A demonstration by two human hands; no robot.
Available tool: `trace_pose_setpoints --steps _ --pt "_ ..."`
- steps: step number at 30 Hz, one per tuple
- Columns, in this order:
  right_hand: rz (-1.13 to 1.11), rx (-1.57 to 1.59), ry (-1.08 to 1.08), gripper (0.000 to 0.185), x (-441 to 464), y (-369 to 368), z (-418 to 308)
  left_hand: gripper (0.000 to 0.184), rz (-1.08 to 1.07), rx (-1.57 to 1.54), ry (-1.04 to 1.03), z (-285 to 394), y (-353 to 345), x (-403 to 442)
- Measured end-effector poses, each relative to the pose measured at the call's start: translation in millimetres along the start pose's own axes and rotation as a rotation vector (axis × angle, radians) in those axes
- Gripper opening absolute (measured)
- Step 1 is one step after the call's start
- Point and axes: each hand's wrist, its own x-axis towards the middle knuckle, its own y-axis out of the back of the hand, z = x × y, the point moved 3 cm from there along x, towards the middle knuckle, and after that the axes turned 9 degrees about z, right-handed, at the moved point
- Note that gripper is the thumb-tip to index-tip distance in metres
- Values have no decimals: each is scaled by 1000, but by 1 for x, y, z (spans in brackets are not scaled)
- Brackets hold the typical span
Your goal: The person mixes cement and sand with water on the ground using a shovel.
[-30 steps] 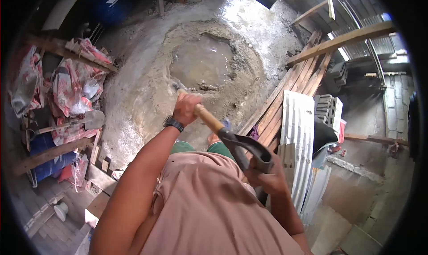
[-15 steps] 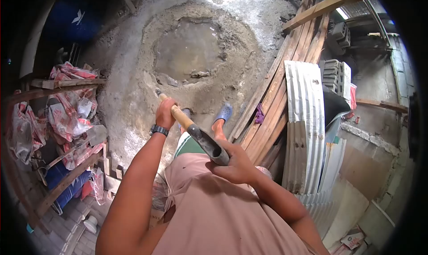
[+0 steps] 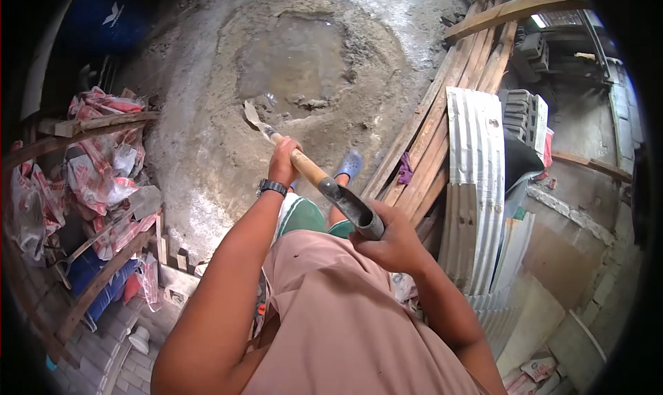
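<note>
A shovel (image 3: 312,170) with a wooden shaft and a dark metal grip end slants across in front of me. My left hand (image 3: 284,161), below a black wristwatch, is wrapped round the lower shaft near the blade. My right hand (image 3: 394,237) is closed on the grip at the top end. The shovel blade (image 3: 254,113) meets the near left rim of a ring of wet grey mortar (image 3: 376,112). Inside the ring lies a pool of murky water (image 3: 293,60).
Long wooden planks (image 3: 442,143) and corrugated metal sheets (image 3: 476,160) lie to my right, with hollow blocks (image 3: 525,119) beyond. Crumpled plastic sacks (image 3: 93,170) hang over a wooden frame at left. A blue drum (image 3: 103,15) stands at the far left. My foot in a blue clog (image 3: 350,164) is close to the mortar.
Both hands and the shovel have shifted right. The blade now shows at the mortar's rim, where earlier it was mostly out of sight. Both hands keep their hold.
</note>
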Motion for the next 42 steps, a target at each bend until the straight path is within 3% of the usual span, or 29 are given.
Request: trace_pose_setpoints --steps 6,8,10,16,18,25,30,33,38,42 --pt "32 -31 -1 23 12 33 -3 18 -71 95 55 16 -21 13" --pt "-8 -52 -30 30 5 43 -7 18 -67 99 55 30 -19 13" --pt "-16 -119 43 20 3 54 -17 17 -53 74 28 41 -19 19" --pt "-81 -92 22 23 -4 83 -36 14 57 81 30 64 -8 20" --pt "-108 -103 118 23 5 85 -34 14 46 87 39 62 -6 17" --pt "-158 -212 64 32 31 63 -28 15 8 -4 122 28 -47 0" --pt "-129 -217 14 33 35 81 -46 15 22 -55 131 32 -64 13" --pt "-88 -235 92 16 44 86 -57 15 51 -69 116 34 -74 30" --pt "-108 -327 132 18 49 108 -69 11 160 -59 85 50 -83 53" --pt "0 -275 115 21 26 133 -75 10 125 -54 57 82 -60 68"
